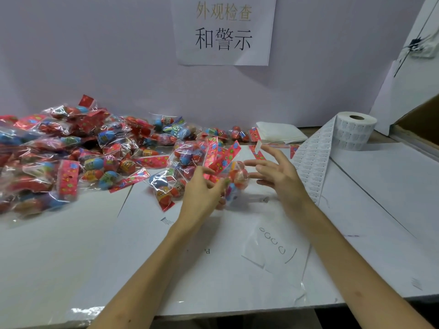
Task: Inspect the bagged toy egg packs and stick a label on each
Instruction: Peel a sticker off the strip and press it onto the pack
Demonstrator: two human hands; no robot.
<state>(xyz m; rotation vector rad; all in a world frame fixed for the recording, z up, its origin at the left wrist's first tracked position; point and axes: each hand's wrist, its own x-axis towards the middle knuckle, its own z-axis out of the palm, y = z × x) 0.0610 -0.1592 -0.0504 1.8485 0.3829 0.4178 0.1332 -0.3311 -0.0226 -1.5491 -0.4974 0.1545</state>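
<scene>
On our white desk (71,257), against a pale wall (95,55), our left hand (202,191) holds one egg pack (237,176) at the centre, its grip curled round the near side. Our right hand (280,176) is spread just beside it, with a small label (259,145) on a raised fingertip. The heap of packs (59,157) lies far left and the label roll (356,129) far right.

Packs (71,150) left, label roll (356,131) right, cloth (278,134) perhaps between.
</scene>
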